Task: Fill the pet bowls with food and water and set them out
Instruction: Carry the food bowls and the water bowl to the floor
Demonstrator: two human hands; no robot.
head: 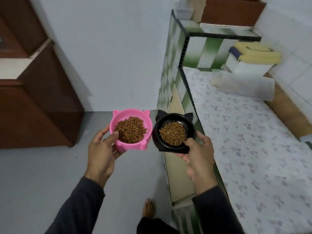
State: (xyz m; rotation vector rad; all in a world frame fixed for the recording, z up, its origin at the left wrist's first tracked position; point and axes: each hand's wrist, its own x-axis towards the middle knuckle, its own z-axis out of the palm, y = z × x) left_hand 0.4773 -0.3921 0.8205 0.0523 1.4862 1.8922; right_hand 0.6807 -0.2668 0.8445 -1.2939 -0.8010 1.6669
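Room: we stand on a grey floor [42, 174] in front of a plain white wall [104, 56]; a dark brown wooden cabinet [38, 102] is at our left.
Right side: we see a bed [249, 132] with a white sheet that has a small grey pattern; its side is covered with green and white tiles.
On the bed: a rolled white towel [244, 86] lies near the far end, and behind it is a white box [244, 65] with a folded yellow cloth [258, 51] on top.
Pink bowl: the pink bowl [133, 146] has two small cat ears on the rim and holds brown dry food [130, 130]; we hold it in the air above the floor, at the left of the black one.
Left hand: our left hand [101, 154] grips the pink bowl, with the thumb over the near rim and the fingers below.
Black bowl: the black bowl [156, 134], also with cat ears, holds a smaller heap of brown kibble [173, 133]; it is in the air just beside the pink bowl, near the edge of the bed.
Right hand: our right hand [197, 157] grips the black bowl, thumb on the near rim, fingers under and around the right side.
Sleeves: both arms wear dark sleeves [81, 206].
Below: one bare foot [148, 208] is on the floor between the arms.
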